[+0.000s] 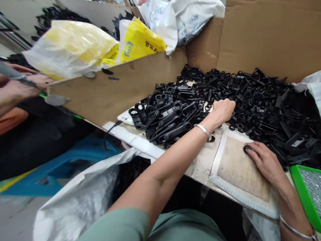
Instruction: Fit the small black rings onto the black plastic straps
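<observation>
My left hand (222,110) reaches out over a large heap of small black plastic parts (253,100), its fingers curled down into the pile; what they hold is hidden. A silver bangle sits on that wrist. My right hand (262,159) rests on a stained beige pad (238,170), fingertips pressed on a small black ring (247,148) at the pad's far edge. To the left lies a stack of longer black lever-shaped parts (165,122).
Brown cardboard walls (263,36) surround the bench. A green tray of small metal pieces (309,189) stands at the right. A white sack (82,197) gapes below the bench edge. Yellow and white bags (75,47) lie behind. Another person's hand (17,87) is at far left.
</observation>
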### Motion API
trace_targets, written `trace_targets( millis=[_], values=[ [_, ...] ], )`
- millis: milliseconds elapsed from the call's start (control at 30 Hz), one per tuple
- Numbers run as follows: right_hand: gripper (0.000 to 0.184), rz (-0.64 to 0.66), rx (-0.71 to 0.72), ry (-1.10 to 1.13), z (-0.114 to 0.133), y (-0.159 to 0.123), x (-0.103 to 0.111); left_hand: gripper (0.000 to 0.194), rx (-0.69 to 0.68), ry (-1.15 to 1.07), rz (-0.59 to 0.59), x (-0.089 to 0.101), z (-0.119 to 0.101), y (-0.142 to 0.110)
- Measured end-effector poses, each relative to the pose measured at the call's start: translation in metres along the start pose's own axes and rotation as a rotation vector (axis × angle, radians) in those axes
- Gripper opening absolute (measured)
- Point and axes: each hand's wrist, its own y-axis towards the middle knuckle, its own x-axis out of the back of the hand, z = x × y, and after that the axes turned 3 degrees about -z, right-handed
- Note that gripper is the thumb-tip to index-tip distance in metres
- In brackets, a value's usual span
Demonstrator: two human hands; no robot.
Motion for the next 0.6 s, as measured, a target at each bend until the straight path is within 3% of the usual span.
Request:
trace_targets(
  millis=[133, 300, 400, 600],
  values=[
    [0.04, -0.001, 0.015, -0.039, 0.002, -0.001, -0.006, 0.029, 0.084, -0.059, -0.02, -0.022, -0.005, 0.043],
    [0.04, -0.031, 0.035, -0.083, 0.001, 0.0, -0.01, 0.029, 0.174, -0.146, -0.014, -0.038, -0.007, 0.063],
    [0.039, -0.037, 0.037, -0.051, 0.002, 0.0, -0.008, 0.033, 0.232, -0.218, -0.049, -0.033, -0.005, 0.063],
    [0.034, -0.08, 0.014, 0.029, 0.009, -0.001, -0.004, 0.037, 0.293, -0.429, -0.196, -0.006, 0.007, 0.048]
  ],
)
